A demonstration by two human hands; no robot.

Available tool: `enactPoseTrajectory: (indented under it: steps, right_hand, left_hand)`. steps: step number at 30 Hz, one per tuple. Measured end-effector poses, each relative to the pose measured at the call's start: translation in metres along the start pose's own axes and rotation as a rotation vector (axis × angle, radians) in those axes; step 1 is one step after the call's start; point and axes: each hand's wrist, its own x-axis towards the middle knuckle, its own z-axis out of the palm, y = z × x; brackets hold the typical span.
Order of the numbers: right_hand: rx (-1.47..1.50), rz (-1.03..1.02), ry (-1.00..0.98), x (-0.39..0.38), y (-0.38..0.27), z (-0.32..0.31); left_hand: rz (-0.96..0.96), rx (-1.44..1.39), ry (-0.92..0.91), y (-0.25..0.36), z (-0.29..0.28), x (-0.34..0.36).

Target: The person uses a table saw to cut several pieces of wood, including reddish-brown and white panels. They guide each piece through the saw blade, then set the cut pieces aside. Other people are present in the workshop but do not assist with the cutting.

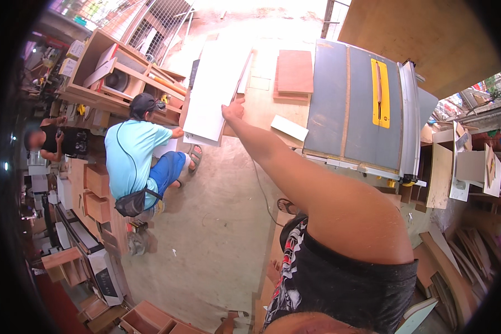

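My right arm stretches across from the lower right, and my right hand (234, 109) is closed on the right edge of a long white board (210, 92). This board lies over a light wooden work surface (260, 108), its far end washed out by glare. At its near left corner is the hand (176, 133) of a crouching co-worker in a light blue shirt (129, 150). Right of my hand lie a stack of reddish-brown panels (295, 72) and a small white offcut (289, 128). I cannot see my left hand.
A grey table saw (328, 100) with a yellow insert (380, 92) stands right of the work surface. A cable (260, 186) runs down to the floor. Wooden drawers (97, 181) and a wooden cabinet (86, 72) are at left, with another person (58, 139) behind. Scrap boards (451, 267) lean at lower right.
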Motion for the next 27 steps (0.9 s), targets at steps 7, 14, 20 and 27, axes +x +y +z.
enactPoseTrajectory:
  steps: [7,14,20,27]
  right_hand:
    - [0.125,-0.242,-0.224,0.013,0.004,-0.021]
    - [0.325,-0.411,-0.250,-0.018,-0.030,-0.103]
    - [0.592,-0.394,-0.680,-0.138,0.084,-0.266]
    - [0.438,-0.449,-0.740,-0.226,0.267,-0.430]
  left_hand:
    - [0.081,-0.027,-0.054,0.009,0.011,0.003]
    - [0.314,0.049,-0.142,0.092,0.042,-0.002]
    - [0.534,-0.147,-0.537,0.163,0.073,-0.050]
    - [0.738,0.327,-0.958,0.146,0.156,-0.159]
